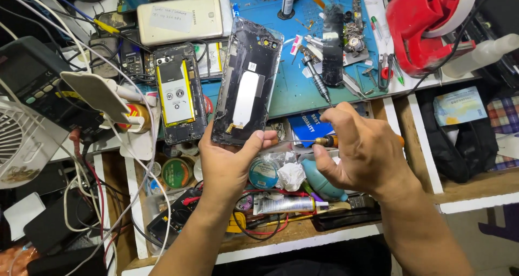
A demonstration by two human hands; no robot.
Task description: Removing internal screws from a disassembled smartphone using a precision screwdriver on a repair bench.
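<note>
Left hand point(230, 160) is gripping the lower end of an opened phone shell point(246, 81), holding it tilted above the blue mat point(303, 87). Right hand point(362, 149) is closing round a thin screwdriver point(303, 141), tip pointing at the shell's lower edge. A second opened phone point(181, 92) is lying alongside.

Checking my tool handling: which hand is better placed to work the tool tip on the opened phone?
Probably the right hand: it grips the thin orange-handled tool, tip toward the phone. The left hand steadies the phone.
</note>
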